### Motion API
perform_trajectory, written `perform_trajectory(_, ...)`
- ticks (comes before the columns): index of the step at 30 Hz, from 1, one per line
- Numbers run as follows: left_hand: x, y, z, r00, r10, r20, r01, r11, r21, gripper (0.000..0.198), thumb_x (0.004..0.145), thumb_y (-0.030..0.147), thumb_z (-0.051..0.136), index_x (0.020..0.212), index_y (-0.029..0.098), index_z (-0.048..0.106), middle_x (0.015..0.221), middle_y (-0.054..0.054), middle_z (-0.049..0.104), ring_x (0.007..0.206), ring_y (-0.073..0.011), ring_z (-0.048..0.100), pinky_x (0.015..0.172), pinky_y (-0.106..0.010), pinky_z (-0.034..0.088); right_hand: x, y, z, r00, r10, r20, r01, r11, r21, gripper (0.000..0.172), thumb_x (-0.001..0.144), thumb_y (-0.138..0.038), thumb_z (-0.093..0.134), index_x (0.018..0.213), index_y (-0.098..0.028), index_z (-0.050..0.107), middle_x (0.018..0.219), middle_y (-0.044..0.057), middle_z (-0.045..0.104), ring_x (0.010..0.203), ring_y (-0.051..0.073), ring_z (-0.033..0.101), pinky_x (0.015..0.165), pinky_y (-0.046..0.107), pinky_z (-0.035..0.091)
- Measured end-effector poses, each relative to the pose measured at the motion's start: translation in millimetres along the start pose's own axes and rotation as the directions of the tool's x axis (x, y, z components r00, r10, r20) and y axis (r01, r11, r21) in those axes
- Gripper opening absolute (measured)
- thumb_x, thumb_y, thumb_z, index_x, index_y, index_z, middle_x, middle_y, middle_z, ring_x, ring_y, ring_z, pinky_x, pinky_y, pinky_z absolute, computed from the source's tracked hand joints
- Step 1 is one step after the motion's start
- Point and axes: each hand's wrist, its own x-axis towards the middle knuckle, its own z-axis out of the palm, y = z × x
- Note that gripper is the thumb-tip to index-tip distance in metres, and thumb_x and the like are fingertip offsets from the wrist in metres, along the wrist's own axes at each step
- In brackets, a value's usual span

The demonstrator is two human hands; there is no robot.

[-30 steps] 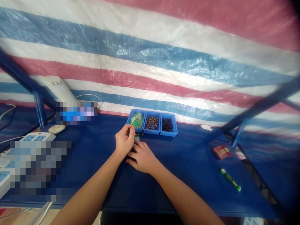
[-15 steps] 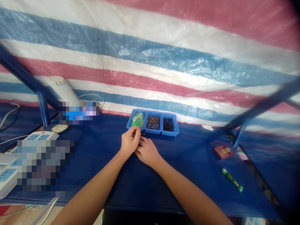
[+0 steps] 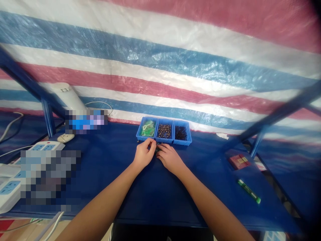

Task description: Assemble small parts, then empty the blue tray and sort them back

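Both my hands rest on the blue table (image 3: pixel 125 187), just in front of three small blue bins. My left hand (image 3: pixel 143 154) is curled, its fingertips pinched on a small part that is too tiny to name. My right hand (image 3: pixel 169 157) lies beside it with fingers bent down onto the table, touching small dark pieces (image 3: pixel 157 149) between the two hands. The left bin (image 3: pixel 147 128) holds green parts, the middle bin (image 3: pixel 164 131) brownish metal parts, the right bin (image 3: pixel 181 133) black parts.
A white lamp base (image 3: pixel 65 137) and white power strips (image 3: pixel 41 146) sit at the left with cables. A red box (image 3: pixel 238 161) and a green marker (image 3: pixel 249 191) lie at the right. Blue frame struts (image 3: pixel 273 115) slant at both sides. A striped tarp (image 3: pixel 175 60) hangs behind.
Both hands have slid forward and right, closer to the bins. My right hand moved from under the left hand to beside it.
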Motion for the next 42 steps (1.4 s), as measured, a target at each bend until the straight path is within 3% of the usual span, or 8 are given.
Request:
perform_trajectory(7, -2.7, 2.0, 2.9, 0.998, 0.016, 0.055, -0.014, 1.0, -0.028, 0.028, 0.093, 0.038, 0.045, 0.081, 0.019, 0.061, 0.067, 0.001, 0.062, 0.059, -0.0126, 0.057, 0.057, -0.021, 0.042, 1.0, 0.5, -15.6, 0.999, 0.054, -0.012, -0.053, 0.997, 0.05, 0.02, 0.096, -0.017, 0.045, 0.108, -0.017, 0.061, 0.128, 0.012, 0.061, 0.122, 0.026, 0.048, 0.095, 0.043, 0.042)
perform_trajectory(12, -4.8, 3.1, 3.4, 0.994, 0.027, 0.108, -0.014, 0.993, -0.118, 0.022, 0.093, 0.037, 0.046, 0.097, 0.02, 0.06, 0.068, 0.001, 0.062, 0.06, -0.013, 0.059, 0.059, -0.022, 0.045, 10.6, -0.2, -38.1, 0.976, 0.192, -0.099, -0.167, 0.962, 0.216, 0.02, 0.097, -0.019, 0.042, 0.1, -0.02, 0.061, 0.097, 0.008, 0.068, 0.096, 0.022, 0.058, 0.087, 0.037, 0.045)
perform_trajectory(14, -5.3, 3.3, 3.9, 0.99, 0.033, 0.135, -0.012, 0.987, -0.158, 0.024, 0.093, 0.037, 0.047, 0.106, 0.02, 0.057, 0.07, 0.001, 0.063, 0.061, -0.0134, 0.06, 0.059, -0.023, 0.046, 13.5, 0.5, -42.6, 0.966, 0.23, -0.12, -0.186, 0.936, 0.298, 0.019, 0.097, -0.022, 0.043, 0.101, -0.021, 0.062, 0.094, 0.006, 0.067, 0.091, 0.021, 0.06, 0.083, 0.034, 0.046)
perform_trajectory(22, -5.7, 3.9, 4.8, 0.977, 0.076, 0.199, -0.058, 0.994, -0.092, 0.022, 0.093, 0.035, 0.048, 0.107, 0.022, 0.058, 0.071, 0.003, 0.064, 0.058, -0.0111, 0.057, 0.054, -0.021, 0.042, 6.9, 2.3, -27.7, 0.923, 0.355, -0.151, -0.217, 0.801, 0.557, 0.015, 0.093, -0.029, 0.049, 0.097, -0.023, 0.062, 0.094, 0.003, 0.068, 0.083, 0.018, 0.063, 0.079, 0.031, 0.05)
perform_trajectory(32, -5.8, 5.3, 1.6, 0.949, 0.16, 0.271, -0.142, 0.986, -0.085, 0.022, 0.094, 0.035, 0.048, 0.101, 0.022, 0.064, 0.075, 0.001, 0.066, 0.061, -0.0114, 0.058, 0.055, -0.022, 0.041, -4.0, 2.5, -27.4, 0.923, 0.367, -0.112, -0.233, 0.767, 0.598, 0.014, 0.092, -0.032, 0.05, 0.093, -0.023, 0.062, 0.089, 0.002, 0.067, 0.08, 0.018, 0.064, 0.073, 0.03, 0.05)
perform_trajectory(42, -6.4, 2.7, 2.0, 0.948, 0.152, 0.28, -0.134, 0.987, -0.083, 0.021, 0.095, 0.035, 0.047, 0.104, 0.022, 0.061, 0.076, 0.002, 0.067, 0.064, -0.0121, 0.061, 0.061, -0.021, 0.045, -3.7, -1.4, -27.8, 0.903, 0.409, -0.13, -0.245, 0.74, 0.626, 0.015, 0.091, -0.033, 0.054, 0.093, -0.022, 0.064, 0.089, 0.002, 0.069, 0.08, 0.018, 0.064, 0.073, 0.029, 0.051)
